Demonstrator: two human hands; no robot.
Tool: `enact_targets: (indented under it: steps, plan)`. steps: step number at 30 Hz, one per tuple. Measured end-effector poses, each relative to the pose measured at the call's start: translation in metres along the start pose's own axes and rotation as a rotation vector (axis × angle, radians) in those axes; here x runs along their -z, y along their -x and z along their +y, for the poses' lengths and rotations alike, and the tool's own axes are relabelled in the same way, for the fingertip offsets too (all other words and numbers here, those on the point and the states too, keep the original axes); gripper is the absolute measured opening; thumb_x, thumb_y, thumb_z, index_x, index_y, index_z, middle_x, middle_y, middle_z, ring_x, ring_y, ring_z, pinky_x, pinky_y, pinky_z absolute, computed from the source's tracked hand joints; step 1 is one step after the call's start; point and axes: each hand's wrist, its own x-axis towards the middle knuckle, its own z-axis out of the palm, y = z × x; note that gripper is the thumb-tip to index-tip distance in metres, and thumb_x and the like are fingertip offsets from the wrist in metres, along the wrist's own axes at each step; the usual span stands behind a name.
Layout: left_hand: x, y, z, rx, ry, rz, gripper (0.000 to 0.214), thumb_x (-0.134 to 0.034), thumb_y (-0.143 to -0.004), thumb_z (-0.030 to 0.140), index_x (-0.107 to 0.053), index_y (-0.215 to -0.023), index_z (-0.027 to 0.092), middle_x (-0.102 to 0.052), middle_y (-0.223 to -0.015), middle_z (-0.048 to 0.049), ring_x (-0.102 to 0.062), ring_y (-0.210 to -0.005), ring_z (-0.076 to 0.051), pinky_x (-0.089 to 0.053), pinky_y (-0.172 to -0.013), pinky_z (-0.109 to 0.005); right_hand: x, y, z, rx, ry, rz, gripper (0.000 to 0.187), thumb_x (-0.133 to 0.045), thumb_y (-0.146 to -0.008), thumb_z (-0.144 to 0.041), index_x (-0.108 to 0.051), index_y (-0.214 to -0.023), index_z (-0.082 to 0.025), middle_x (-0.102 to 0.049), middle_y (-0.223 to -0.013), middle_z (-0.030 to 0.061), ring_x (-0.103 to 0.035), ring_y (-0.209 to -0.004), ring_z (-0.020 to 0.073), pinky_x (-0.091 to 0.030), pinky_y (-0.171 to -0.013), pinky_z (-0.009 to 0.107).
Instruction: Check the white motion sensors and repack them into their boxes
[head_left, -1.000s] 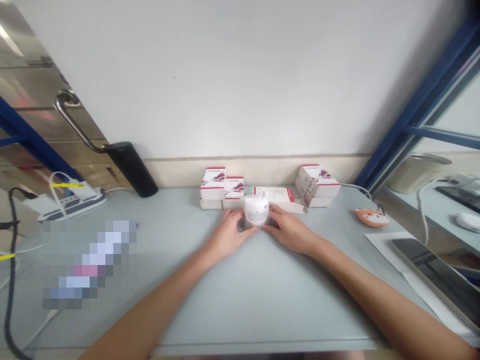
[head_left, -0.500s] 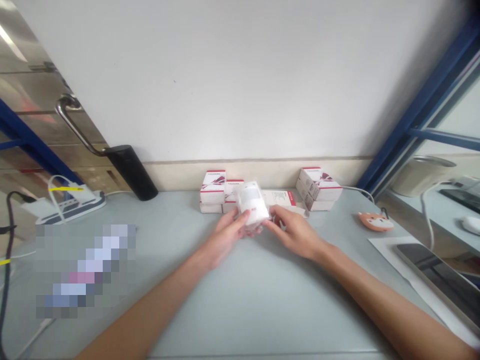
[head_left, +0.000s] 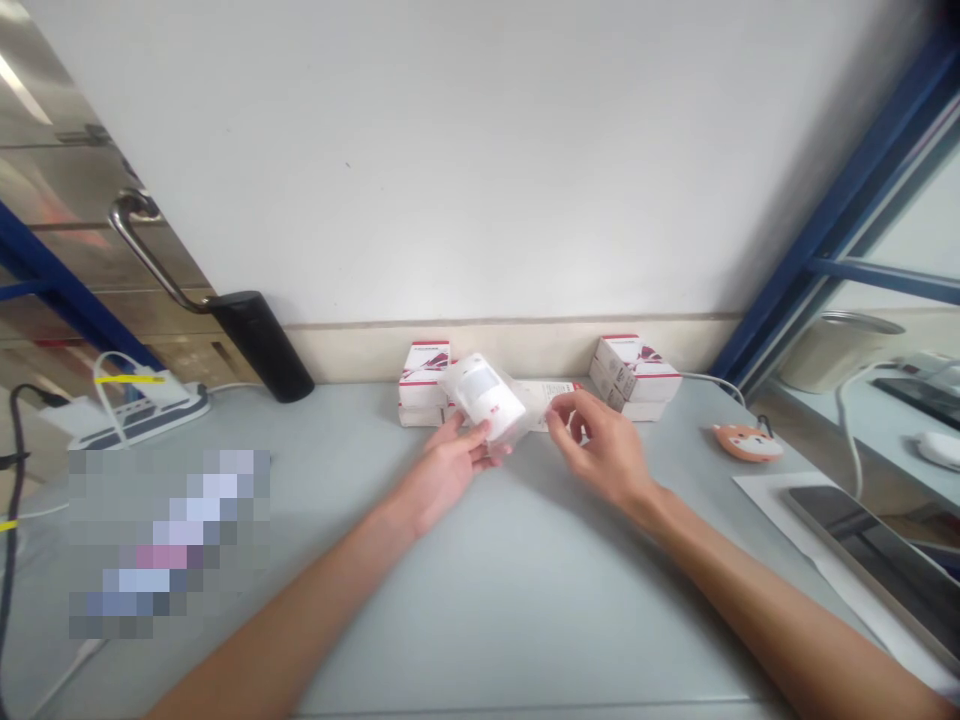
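Motion sensor (head_left: 480, 392), white, single unit, sealed in clear plastic wrap (head_left: 519, 412); held tilted in the air, in front of the cartons and above the table (head_left: 525, 610). Left hand (head_left: 444, 472): palm turned up, fingers (head_left: 466, 436) closed against the underside of the wrapped unit, bearing it. Right hand (head_left: 604, 447): fingers (head_left: 564, 414) curled and half open, not gripping, just beside the wrap; contact cannot be told.

Condition: wrap on, no opening visible, unit not unpacked. Done so far, as far as shows: unit lifted clear of the table. Left: the wrap, at least.

Cartons, white with red trim: left stack (head_left: 424, 375) against the wall; right stack (head_left: 634, 378), angled; one lying flat (head_left: 551, 392) behind the unit, partly hidden, red corner showing.

Also present: fox-shaped orange pouch (head_left: 748, 442) right of the cartons; tablet (head_left: 870, 550) on a white sheet (head_left: 772, 490); power strip (head_left: 142, 410) at far left; black cylinder (head_left: 259, 342) by the door handle (head_left: 142, 240). Blurred patch on the table, unreadable.
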Motion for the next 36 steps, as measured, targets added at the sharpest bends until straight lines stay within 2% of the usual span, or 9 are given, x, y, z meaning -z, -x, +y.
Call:
enact_targets:
  steps: [4, 7, 10, 13, 15, 21, 26, 31, 36]
  plan:
    - [0.000, 0.001, 0.004, -0.010, 0.014, 0.039, 0.048, -0.077, -0.094, 0.036, -0.057, -0.137, 0.029, -0.071, -0.134, -0.0078, -0.072, -0.094, -0.019, -0.052, -0.094, -0.037, 0.000, -0.001, -0.002, -0.132, -0.236, 0.036, 0.023, -0.055, -0.102, -0.046, -0.060, -0.114, -0.027, -0.070, -0.100, 0.0039, -0.062, -0.070, 0.0170, -0.048, -0.065, 0.032]
    - [-0.003, 0.002, 0.003, -0.009, -0.001, 0.036, 0.055, -0.075, -0.095, 0.040, -0.051, -0.144, 0.032, -0.070, -0.139, -0.0081, -0.073, -0.102, -0.022, -0.051, -0.095, -0.039, -0.006, 0.000, -0.009, -0.220, -0.564, -0.174, 0.055, -0.061, -0.098, -0.057, -0.044, -0.144, -0.031, -0.066, -0.119, 0.0064, -0.067, -0.078, 0.0173, -0.054, -0.068, 0.033]
    - [-0.006, 0.004, -0.001, 0.020, -0.014, -0.003, 0.058, -0.073, -0.096, 0.043, -0.048, -0.147, 0.035, -0.068, -0.144, -0.0079, -0.071, -0.118, -0.026, -0.051, -0.096, -0.039, -0.014, 0.002, -0.017, -0.323, -0.769, -0.349, 0.055, -0.061, -0.097, -0.060, -0.050, -0.139, -0.026, -0.067, -0.104, 0.0038, -0.067, -0.077, 0.0170, -0.056, -0.072, 0.034]
    - [-0.008, 0.004, -0.006, 0.040, -0.028, -0.028, 0.054, -0.073, -0.096, 0.047, -0.053, -0.144, 0.032, -0.069, -0.143, -0.0091, -0.071, -0.117, -0.027, -0.050, -0.095, -0.040, -0.013, 0.001, -0.021, -0.360, -0.698, -0.328, 0.036, -0.063, -0.096, -0.054, -0.066, -0.111, -0.021, -0.063, -0.076, -0.0010, -0.060, -0.069, 0.0160, -0.050, -0.069, 0.032]
    - [-0.010, 0.005, -0.008, 0.033, -0.021, -0.034, 0.054, -0.073, -0.096, 0.048, -0.054, -0.144, 0.032, -0.070, -0.141, -0.0089, -0.072, -0.114, -0.027, -0.051, -0.094, -0.040, -0.008, -0.002, -0.020, -0.347, -0.624, -0.300, 0.032, -0.064, -0.094, -0.050, -0.069, -0.109, -0.021, -0.062, -0.073, -0.0019, -0.055, -0.065, 0.0148, -0.045, -0.064, 0.030]
    - [-0.012, 0.003, -0.009, 0.046, 0.028, 0.012, 0.056, -0.070, -0.097, 0.049, -0.050, -0.148, 0.034, -0.068, -0.144, -0.0082, -0.072, -0.115, -0.025, -0.052, -0.098, -0.040, 0.006, -0.007, -0.014, -0.328, -0.577, -0.231, 0.042, -0.066, -0.094, -0.050, -0.065, -0.129, -0.026, -0.070, -0.102, 0.0039, -0.061, -0.076, 0.0160, -0.051, -0.070, 0.032]
    - [-0.012, 0.003, -0.016, 0.005, -0.008, 0.058, 0.055, -0.073, -0.097, 0.044, -0.050, -0.145, 0.032, -0.072, -0.135, -0.0075, -0.073, -0.108, -0.021, -0.052, -0.103, -0.039, -0.008, 0.006, -0.022, -0.411, -0.811, -0.387, 0.070, -0.062, -0.098, -0.060, -0.034, -0.157, -0.034, -0.068, -0.124, 0.0078, -0.072, -0.091, 0.0199, -0.060, -0.084, 0.039]
    - [-0.021, 0.008, -0.025, -0.004, -0.001, 0.087, 0.049, -0.075, -0.095, 0.041, -0.054, -0.138, 0.030, -0.071, -0.136, -0.0077, -0.068, -0.121, -0.024, -0.052, -0.101, -0.039, -0.031, 0.021, -0.025, -0.323, -0.660, -0.193, 0.053, -0.068, -0.095, -0.052, -0.049, -0.137, -0.026, -0.070, -0.103, 0.0038, -0.069, -0.080, 0.0188, -0.058, -0.074, 0.036]
    - [-0.025, 0.011, -0.026, -0.045, -0.072, 0.145, 0.049, -0.078, -0.093, 0.045, -0.060, -0.134, 0.026, -0.071, -0.137, -0.0103, -0.067, -0.125, -0.027, -0.052, -0.102, -0.041, -0.033, 0.026, -0.023, -0.114, -0.471, -0.002, 0.024, -0.068, -0.098, -0.042, -0.062, -0.111, -0.023, -0.070, -0.088, 0.0037, -0.070, -0.080, 0.0205, -0.057, -0.074, 0.037]
